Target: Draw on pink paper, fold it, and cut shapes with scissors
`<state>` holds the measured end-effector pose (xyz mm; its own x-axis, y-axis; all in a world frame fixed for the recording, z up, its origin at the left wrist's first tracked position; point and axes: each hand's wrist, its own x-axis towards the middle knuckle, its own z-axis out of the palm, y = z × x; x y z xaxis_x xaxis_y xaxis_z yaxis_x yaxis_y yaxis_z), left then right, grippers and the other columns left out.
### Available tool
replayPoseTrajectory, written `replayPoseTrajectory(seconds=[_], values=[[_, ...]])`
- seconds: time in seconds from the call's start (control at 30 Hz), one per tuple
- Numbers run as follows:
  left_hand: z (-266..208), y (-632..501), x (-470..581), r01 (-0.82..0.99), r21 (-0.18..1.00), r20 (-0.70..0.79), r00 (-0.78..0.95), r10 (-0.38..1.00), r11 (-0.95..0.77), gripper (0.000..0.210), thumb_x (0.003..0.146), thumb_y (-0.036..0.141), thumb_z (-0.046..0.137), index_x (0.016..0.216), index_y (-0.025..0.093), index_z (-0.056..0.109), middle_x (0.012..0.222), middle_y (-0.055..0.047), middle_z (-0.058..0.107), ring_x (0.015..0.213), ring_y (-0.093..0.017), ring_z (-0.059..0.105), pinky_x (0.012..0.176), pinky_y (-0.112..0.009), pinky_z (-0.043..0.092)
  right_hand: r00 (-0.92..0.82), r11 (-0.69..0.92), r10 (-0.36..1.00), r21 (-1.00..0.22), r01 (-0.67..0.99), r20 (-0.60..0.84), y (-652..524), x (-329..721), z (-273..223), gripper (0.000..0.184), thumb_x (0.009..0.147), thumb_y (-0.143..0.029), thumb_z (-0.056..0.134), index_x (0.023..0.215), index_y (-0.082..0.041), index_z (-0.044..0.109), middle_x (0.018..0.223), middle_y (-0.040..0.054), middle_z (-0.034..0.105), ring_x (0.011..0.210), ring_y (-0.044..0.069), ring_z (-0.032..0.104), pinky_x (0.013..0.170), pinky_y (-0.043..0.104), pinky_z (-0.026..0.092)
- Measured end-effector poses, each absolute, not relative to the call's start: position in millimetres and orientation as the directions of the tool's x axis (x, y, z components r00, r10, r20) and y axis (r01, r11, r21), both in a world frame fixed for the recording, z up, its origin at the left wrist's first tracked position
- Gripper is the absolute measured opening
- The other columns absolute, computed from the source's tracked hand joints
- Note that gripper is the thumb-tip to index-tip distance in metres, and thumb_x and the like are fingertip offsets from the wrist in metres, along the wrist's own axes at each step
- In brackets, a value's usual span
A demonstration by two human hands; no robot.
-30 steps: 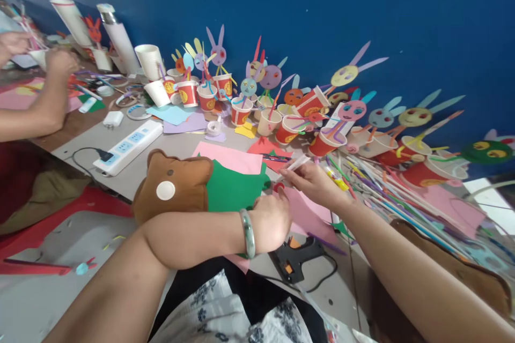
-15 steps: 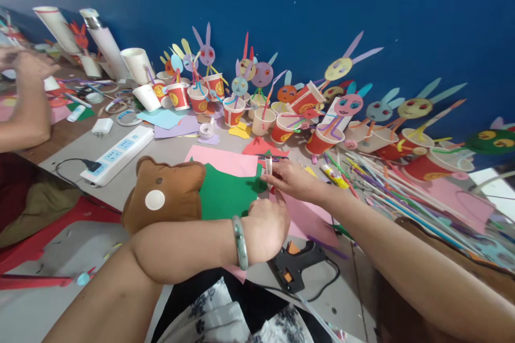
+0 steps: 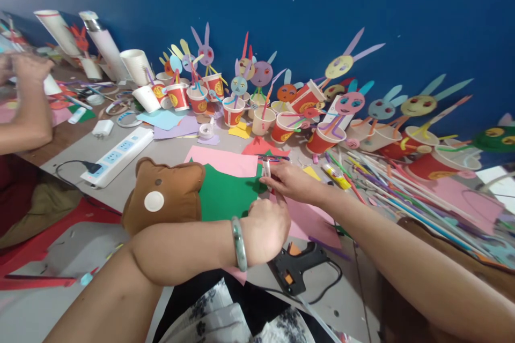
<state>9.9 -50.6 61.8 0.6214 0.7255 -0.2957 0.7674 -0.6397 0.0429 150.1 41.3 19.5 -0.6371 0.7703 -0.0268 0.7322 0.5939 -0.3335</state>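
Note:
My right hand pinches a small white tube upright over the edge of the green paper; its exact kind is too small to tell. Close in front of it, my left hand is closed with the fingers curled under, so what they grip is hidden. Pink paper lies beneath and to the right of both hands. Under my left forearm rests a brown bear-shaped cushion. A black glue gun lies just in front of my left hand.
Paper cups with rabbit figures line the back by the wall. A power strip lies left, a yellow glue stick and several pipe cleaners right. Another person's arm is at far left.
The white tube in my right hand tilts slightly more to the left. Both hands otherwise stay almost in place. The other person's hands at far left have shifted slightly.

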Motion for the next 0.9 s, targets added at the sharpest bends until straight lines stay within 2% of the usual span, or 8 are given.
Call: replayPoseTrajectory(seconds=[0.23,0.4,0.63,0.9], values=[[55,-53,11,0.789,0.005,-0.241,0.597,0.765,-0.614,0.050,0.091,0.004,0.042,0.138,-0.010,0.048,0.070,-0.015,0.066,0.072,-0.026,0.072,0.053,-0.026,0.051,-0.626,0.586,0.780,-0.355,0.729,0.003,43,151,18,0.031,0.098,-0.033,0.050,0.071,-0.019,0.055,0.067,0.0052,0.062,0.064,0.018,0.053,0.065,0.029,0.035],[59,-50,9,0.740,-0.004,-0.274,0.646,0.712,-0.673,0.051,0.091,0.006,0.046,0.139,-0.011,0.046,0.075,-0.017,0.067,0.074,-0.025,0.073,0.055,-0.025,0.052,-0.582,0.538,0.813,-0.401,0.741,0.016,44,154,17,0.032,0.098,-0.035,0.048,0.070,-0.020,0.051,0.064,0.0037,0.058,0.059,0.016,0.050,0.060,0.029,0.034],[57,-51,6,0.738,-0.016,-0.210,0.658,0.723,-0.675,0.049,0.090,0.006,0.047,0.137,-0.010,0.049,0.071,-0.016,0.066,0.071,-0.024,0.072,0.051,-0.023,0.049,-0.527,0.469,0.850,-0.467,0.750,0.007,44,159,15,0.032,0.098,-0.041,0.045,0.074,-0.021,0.053,0.063,0.0030,0.059,0.056,0.016,0.050,0.057,0.028,0.034],[63,-49,6,0.727,0.002,-0.253,0.665,0.703,-0.687,0.050,0.090,0.004,0.047,0.139,-0.010,0.047,0.079,-0.020,0.070,0.077,-0.025,0.074,0.057,-0.025,0.054,-0.456,0.420,0.888,-0.495,0.761,0.052,44,164,14,0.037,0.096,-0.046,0.046,0.070,-0.021,0.053,0.060,0.0029,0.059,0.054,0.015,0.050,0.053,0.027,0.033]])
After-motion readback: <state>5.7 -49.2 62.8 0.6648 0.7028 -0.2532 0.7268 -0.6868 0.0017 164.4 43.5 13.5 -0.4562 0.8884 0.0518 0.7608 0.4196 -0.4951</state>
